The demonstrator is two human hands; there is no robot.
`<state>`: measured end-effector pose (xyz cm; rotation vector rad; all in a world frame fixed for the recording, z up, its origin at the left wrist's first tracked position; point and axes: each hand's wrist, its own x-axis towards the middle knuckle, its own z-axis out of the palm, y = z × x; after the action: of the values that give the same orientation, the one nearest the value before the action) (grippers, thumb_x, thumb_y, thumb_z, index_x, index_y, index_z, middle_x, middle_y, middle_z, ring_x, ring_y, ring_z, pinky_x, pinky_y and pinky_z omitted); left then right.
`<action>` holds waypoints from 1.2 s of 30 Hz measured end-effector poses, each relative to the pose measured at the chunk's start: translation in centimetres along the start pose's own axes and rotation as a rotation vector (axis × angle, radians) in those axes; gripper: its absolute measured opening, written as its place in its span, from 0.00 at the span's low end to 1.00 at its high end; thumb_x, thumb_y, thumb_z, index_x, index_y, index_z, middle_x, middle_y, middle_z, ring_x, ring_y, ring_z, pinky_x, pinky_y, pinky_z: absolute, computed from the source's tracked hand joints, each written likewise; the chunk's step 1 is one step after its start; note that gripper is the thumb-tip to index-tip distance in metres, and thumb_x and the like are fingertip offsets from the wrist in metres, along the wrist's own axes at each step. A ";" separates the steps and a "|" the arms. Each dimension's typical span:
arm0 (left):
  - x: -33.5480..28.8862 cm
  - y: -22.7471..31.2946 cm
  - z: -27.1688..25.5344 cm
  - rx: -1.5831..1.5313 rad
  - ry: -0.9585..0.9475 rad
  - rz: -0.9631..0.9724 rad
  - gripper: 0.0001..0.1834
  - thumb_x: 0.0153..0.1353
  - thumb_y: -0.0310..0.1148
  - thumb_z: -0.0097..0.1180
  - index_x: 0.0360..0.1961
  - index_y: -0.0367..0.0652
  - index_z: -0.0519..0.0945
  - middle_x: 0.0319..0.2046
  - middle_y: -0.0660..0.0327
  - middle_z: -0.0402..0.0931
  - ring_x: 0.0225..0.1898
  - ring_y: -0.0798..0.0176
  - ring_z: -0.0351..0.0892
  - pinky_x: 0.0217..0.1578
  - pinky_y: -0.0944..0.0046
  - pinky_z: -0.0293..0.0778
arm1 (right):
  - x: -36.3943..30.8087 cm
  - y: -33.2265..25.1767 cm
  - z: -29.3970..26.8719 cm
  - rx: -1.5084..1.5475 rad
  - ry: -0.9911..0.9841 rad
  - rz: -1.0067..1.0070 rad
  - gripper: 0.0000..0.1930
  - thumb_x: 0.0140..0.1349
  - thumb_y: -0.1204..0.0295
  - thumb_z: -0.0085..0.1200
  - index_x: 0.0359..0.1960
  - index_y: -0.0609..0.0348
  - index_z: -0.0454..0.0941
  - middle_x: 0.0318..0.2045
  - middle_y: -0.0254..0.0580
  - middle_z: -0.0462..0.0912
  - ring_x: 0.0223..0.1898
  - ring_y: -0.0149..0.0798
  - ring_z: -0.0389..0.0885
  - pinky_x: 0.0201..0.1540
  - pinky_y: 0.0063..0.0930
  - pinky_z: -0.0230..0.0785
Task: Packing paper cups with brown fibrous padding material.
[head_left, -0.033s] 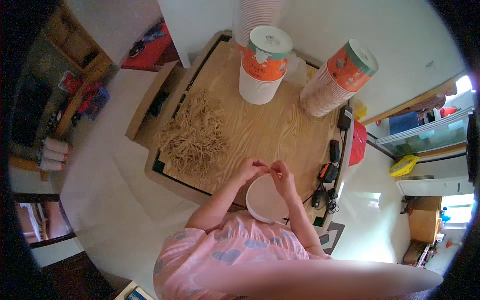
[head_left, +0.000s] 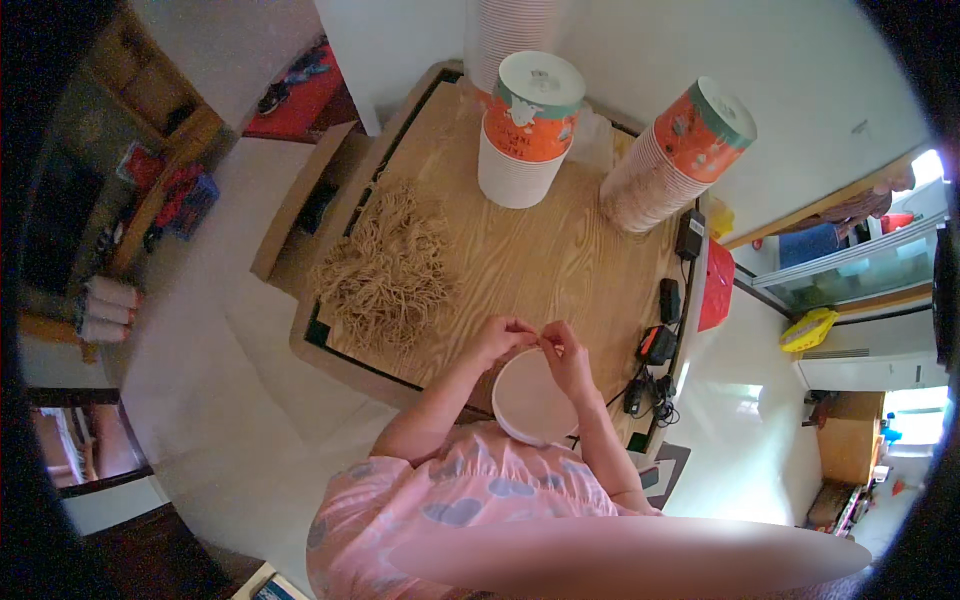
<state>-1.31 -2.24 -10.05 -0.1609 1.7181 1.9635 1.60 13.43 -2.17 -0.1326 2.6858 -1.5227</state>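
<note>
A white round paper tub rests against my body at the near table edge, its pale round face turned up. At its far rim my left hand and my right hand come together with fingertips pinched. Anything between those fingertips is too small or hidden to make out. Left of my hands lies a tangled heap of tan twisted cord on the wood-grain tabletop.
Orange-and-green printed tubs top a white stack and a tall leaning stack. Another tall white stack stands behind. Black adapters and a cable bundle line the right edge. An open cardboard flap sticks out left.
</note>
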 end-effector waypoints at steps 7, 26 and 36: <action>-1.3 3.6 0.3 -0.496 -0.084 -0.485 0.05 0.53 0.28 0.57 0.31 0.43 0.74 0.20 0.66 0.74 0.10 0.78 0.59 0.07 0.78 0.54 | -0.2 0.1 -0.4 -0.009 -0.003 -0.011 0.05 0.53 0.80 0.53 0.31 0.62 0.71 0.28 0.42 0.75 0.33 0.37 0.76 0.34 0.28 0.69; -1.6 4.0 1.5 -0.232 0.069 -0.281 0.05 0.53 0.31 0.58 0.28 0.45 0.75 0.16 0.71 0.67 0.13 0.77 0.60 0.11 0.75 0.55 | 0.0 0.1 -0.6 -0.091 0.029 -0.148 0.05 0.47 0.80 0.57 0.27 0.62 0.74 0.25 0.41 0.76 0.28 0.36 0.75 0.31 0.24 0.70; -0.6 3.3 2.0 0.041 0.026 -0.181 0.06 0.49 0.34 0.60 0.27 0.47 0.76 0.21 0.70 0.73 0.20 0.74 0.69 0.16 0.72 0.64 | 0.3 0.9 -1.5 0.096 0.012 0.060 0.04 0.52 0.76 0.55 0.30 0.61 0.76 0.24 0.40 0.79 0.27 0.31 0.77 0.31 0.25 0.70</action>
<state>-1.81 -0.75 -6.47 -0.3174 1.6963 1.8013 1.15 15.11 -2.21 -0.0393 2.5940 -1.6360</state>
